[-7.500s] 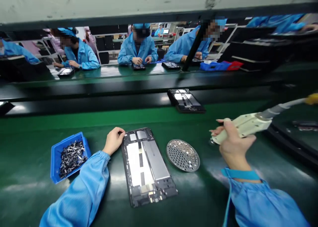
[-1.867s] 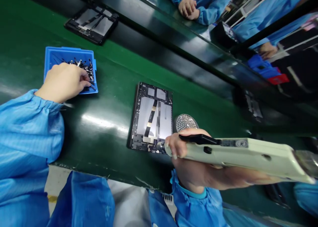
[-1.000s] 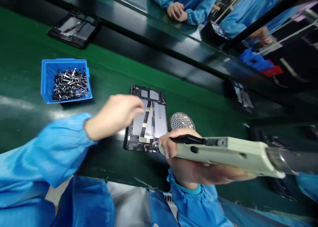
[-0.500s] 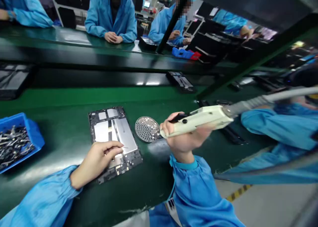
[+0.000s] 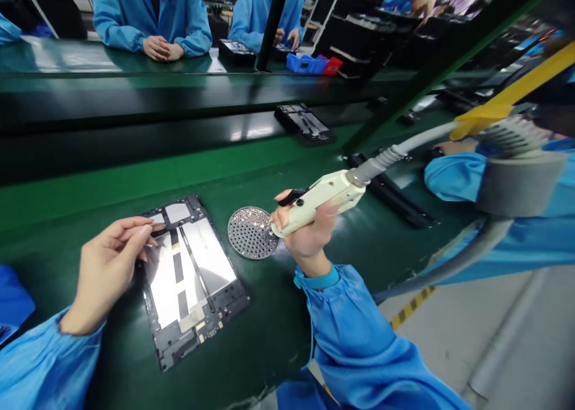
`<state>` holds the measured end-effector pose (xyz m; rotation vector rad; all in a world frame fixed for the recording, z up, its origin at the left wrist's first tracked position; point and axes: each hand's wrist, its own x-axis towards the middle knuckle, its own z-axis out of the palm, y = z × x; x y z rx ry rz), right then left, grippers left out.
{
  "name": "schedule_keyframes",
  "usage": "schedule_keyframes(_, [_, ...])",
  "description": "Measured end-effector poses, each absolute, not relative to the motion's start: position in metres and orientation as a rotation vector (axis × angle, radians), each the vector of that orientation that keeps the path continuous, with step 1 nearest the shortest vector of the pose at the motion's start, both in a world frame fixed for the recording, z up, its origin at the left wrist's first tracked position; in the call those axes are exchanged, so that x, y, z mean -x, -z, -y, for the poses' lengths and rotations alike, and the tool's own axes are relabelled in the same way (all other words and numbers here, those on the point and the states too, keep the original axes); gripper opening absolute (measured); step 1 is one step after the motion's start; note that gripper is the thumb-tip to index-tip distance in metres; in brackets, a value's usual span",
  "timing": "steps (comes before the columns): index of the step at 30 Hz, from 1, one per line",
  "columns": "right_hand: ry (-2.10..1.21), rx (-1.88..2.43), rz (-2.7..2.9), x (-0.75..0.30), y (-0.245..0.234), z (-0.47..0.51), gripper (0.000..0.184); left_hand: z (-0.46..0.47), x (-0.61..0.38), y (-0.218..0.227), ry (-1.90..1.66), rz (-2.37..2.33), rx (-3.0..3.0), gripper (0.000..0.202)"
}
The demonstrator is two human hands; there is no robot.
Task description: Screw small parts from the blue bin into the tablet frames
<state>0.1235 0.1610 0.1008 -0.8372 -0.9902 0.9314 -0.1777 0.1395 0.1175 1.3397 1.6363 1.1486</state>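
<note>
An electric screwdriver (image 5: 326, 194), cream with a black lever, is wrapped in my right hand (image 5: 309, 245). Its tip reaches the right edge of a round metal screw tray (image 5: 251, 245), full of holes, with small screws gathered along its far side. To the left lies an opened tablet (image 5: 215, 257), its silver battery area and dark frame facing up. Over the tablet's upper left corner, my left hand (image 5: 108, 266) is closed in a pinch. Whatever sits between those fingertips is too small to make out.
A blue bin (image 5: 13, 296) stands at the left edge. Another opened device (image 5: 305, 124) rests on the ledge behind. A dark bar-shaped part (image 5: 399, 200) lies to the right, under the screwdriver's cable (image 5: 424, 136). A co-worker's blue sleeve (image 5: 453, 175) is at right.
My left hand has moved from the tablet's lower middle to its upper left corner, still pinched. My right hand keeps the screwdriver at the screw tray. The camera view has shifted.
</note>
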Motion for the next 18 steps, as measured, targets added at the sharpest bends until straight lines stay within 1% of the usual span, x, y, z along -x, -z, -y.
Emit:
schedule_keyframes(5, [-0.916,0.847,1.003,-0.124,-0.098,-0.162,0.076,-0.148,0.196,-0.108,-1.191,-1.793,-1.349,0.038])
schedule_keyframes(9, [-0.916,0.865,1.005,-0.122,-0.096,-0.162,0.073,-0.157,0.206,-0.096,-1.259,-1.877,-1.238,0.043])
schedule_keyframes(11, [-0.911,0.876,1.012,-0.122,-0.095,-0.163,0.073,-0.162,0.209,-0.09,-1.265,-1.839,-1.165,0.044])
schedule_keyframes(16, [-0.948,0.89,1.029,-0.123,-0.094,-0.162,0.074,-0.172,0.215,-0.084,-1.226,-1.621,-1.062,0.036])
schedule_keyframes(18, [-0.952,0.886,1.041,-0.124,-0.092,-0.162,0.074,-0.173,0.216,-0.085,-1.203,-1.578,-1.036,0.038])
